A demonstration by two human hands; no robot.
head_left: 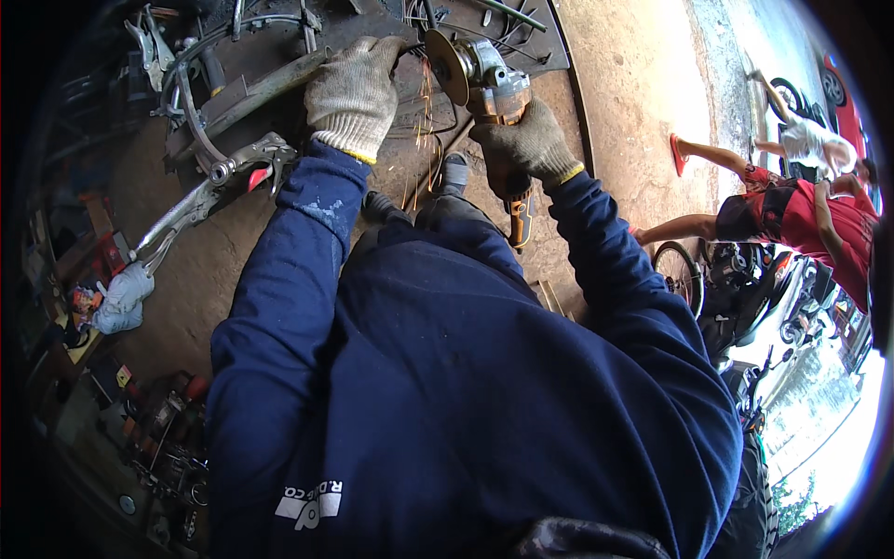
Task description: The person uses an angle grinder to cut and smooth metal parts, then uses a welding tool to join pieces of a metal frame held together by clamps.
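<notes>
My right hand [533,144], in a knitted work glove, is closed round the body of an angle grinder [503,98]. The grinder's round brown disc [447,67] stands on edge between my hands, and orange sparks [426,121] fall just left of it. My left hand [354,93], gloved too, is closed at the metal worktable's near side. A thin dark metal piece [411,48] juts from its fingertips toward the disc; the rest of it is hidden by the glove. Large locking pliers [237,168] with a red lever grip the curved metal frame [191,116] left of my left hand.
More locking pliers [149,47] are at the far left. Thin rods [512,14] lie on the dark worktable [549,42]. A white bundle [123,300] hangs at the left. At right are a person in red [801,219], another in white [810,144], and a motorcycle [745,279].
</notes>
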